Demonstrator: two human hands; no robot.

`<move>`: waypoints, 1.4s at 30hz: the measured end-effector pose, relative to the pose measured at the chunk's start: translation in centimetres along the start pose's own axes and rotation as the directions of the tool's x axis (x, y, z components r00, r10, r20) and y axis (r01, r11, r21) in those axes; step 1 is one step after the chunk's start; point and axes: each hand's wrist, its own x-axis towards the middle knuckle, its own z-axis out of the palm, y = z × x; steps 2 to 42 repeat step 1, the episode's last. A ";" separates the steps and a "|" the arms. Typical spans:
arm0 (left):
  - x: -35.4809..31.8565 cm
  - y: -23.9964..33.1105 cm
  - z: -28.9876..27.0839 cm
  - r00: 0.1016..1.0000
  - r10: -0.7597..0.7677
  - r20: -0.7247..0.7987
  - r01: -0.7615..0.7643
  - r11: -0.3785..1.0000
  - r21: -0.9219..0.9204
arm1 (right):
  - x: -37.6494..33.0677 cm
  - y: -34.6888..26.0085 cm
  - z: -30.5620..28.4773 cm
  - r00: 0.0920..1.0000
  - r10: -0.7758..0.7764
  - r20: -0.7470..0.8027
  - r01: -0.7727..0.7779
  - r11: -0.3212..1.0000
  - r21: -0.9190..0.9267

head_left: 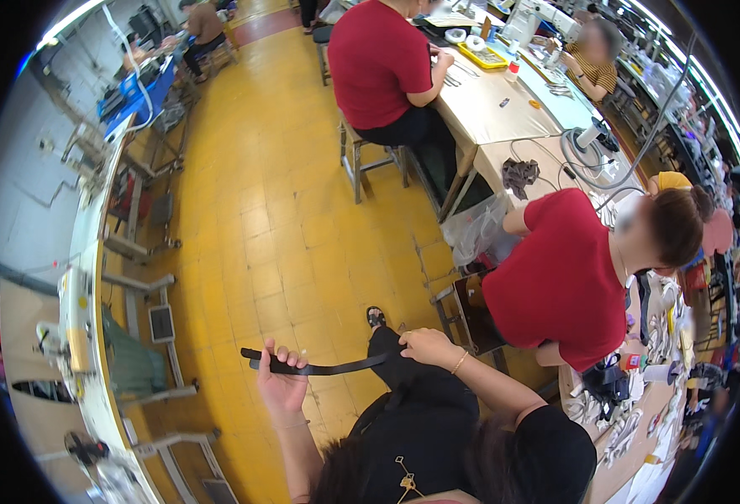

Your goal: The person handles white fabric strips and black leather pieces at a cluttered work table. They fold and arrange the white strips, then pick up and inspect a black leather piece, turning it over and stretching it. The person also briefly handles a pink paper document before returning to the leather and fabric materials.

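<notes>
A long, narrow black strap [340, 368] stretches across in front of me at waist height. My left hand [284, 385] is closed round its left end, with fingers curled over the top and a short doubled piece sticking out past them. On the other side, my right hand [429, 347] is closed in a pinch where the strap's right end runs up to the fingertips. That end blends into my black trousers [429, 395], so its exact edge is hard to make out. Both hands are held over the floor, apart from any table.
Yellow floor tiles [260, 227] form an aisle ahead. Sewing machines [76, 319] stand on a long bench at left. To the right, a person in a red shirt [555, 277] sits at a cluttered worktable [588, 412]; another red-shirted person [376, 63] sits farther off on a wooden stool [355, 168].
</notes>
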 end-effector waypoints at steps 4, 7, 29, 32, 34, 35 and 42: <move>3.0 0.4 -0.3 0.991 -0.056 0.121 0.048 0.997 0.068 | 1.6 0.6 -0.4 0.998 0.025 -0.064 -0.032 0.993 -0.113; 3.0 0.4 -0.3 0.991 -0.056 0.121 0.048 0.997 0.068 | 1.6 0.6 -0.4 0.998 0.025 -0.064 -0.032 0.993 -0.113; 3.0 0.4 -0.3 0.991 -0.056 0.121 0.048 0.997 0.068 | 1.6 0.6 -0.4 0.998 0.025 -0.064 -0.032 0.993 -0.113; 3.0 0.4 -0.3 0.991 -0.056 0.121 0.048 0.997 0.068 | 1.6 0.6 -0.4 0.998 0.025 -0.064 -0.032 0.993 -0.113; 3.0 0.4 -0.3 0.991 -0.056 0.121 0.048 0.997 0.068 | 1.6 0.6 -0.4 0.998 0.025 -0.064 -0.032 0.993 -0.113; 3.0 0.4 -0.3 0.991 -0.056 0.121 0.048 0.997 0.068 | 1.6 0.6 -0.4 0.998 0.025 -0.064 -0.032 0.993 -0.113; 3.0 0.4 -0.3 0.991 -0.056 0.121 0.048 0.997 0.068 | 1.6 0.6 -0.4 0.998 0.025 -0.064 -0.032 0.993 -0.113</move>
